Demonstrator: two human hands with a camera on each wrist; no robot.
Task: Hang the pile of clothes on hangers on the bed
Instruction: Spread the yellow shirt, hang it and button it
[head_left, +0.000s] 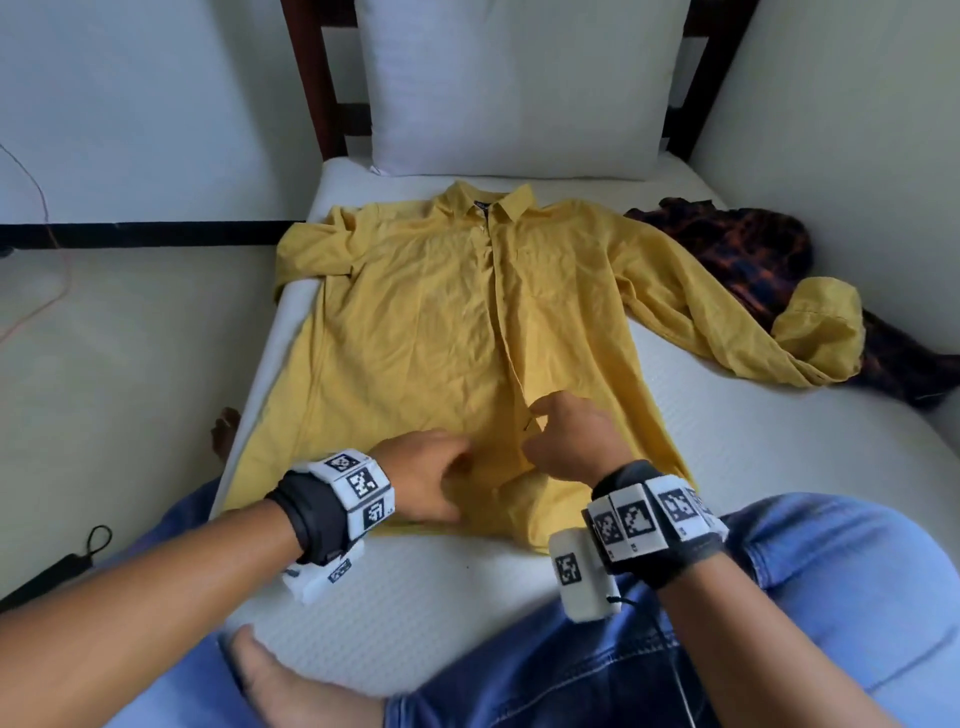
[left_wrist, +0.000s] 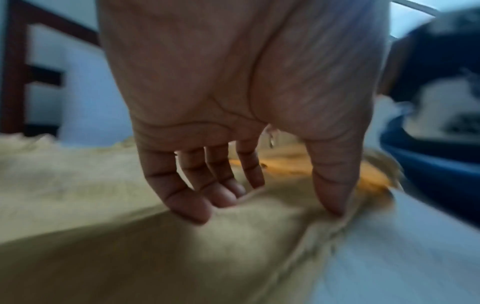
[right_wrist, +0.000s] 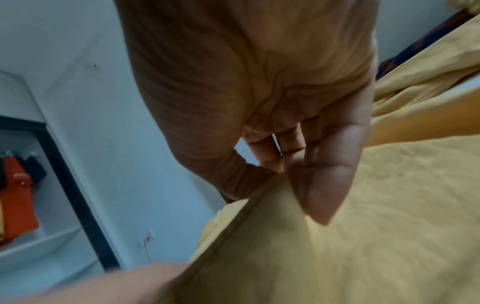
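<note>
A yellow long-sleeved shirt (head_left: 441, 312) lies face up on the bed, its collar toward the pillow. My left hand (head_left: 457, 483) rests near the bottom hem. In the left wrist view its fingertips (left_wrist: 194, 214) and thumb touch the yellow cloth (left_wrist: 78, 185) with a gap between them. My right hand (head_left: 540, 426) pinches the shirt's front placket edge low down and lifts it slightly. The right wrist view shows thumb and fingers (right_wrist: 322, 205) closed on that edge of the shirt (right_wrist: 363, 236). No hanger is in view.
A dark plaid garment (head_left: 753, 260) lies crumpled at the right, partly under the yellow sleeve. A white pillow (head_left: 519, 88) leans on the wooden headboard. My jeans-clad knees (head_left: 831, 571) and a bare foot (head_left: 291, 675) rest on the mattress (head_left: 415, 597). Orange clothes (right_wrist: 18, 195) hang in a wardrobe.
</note>
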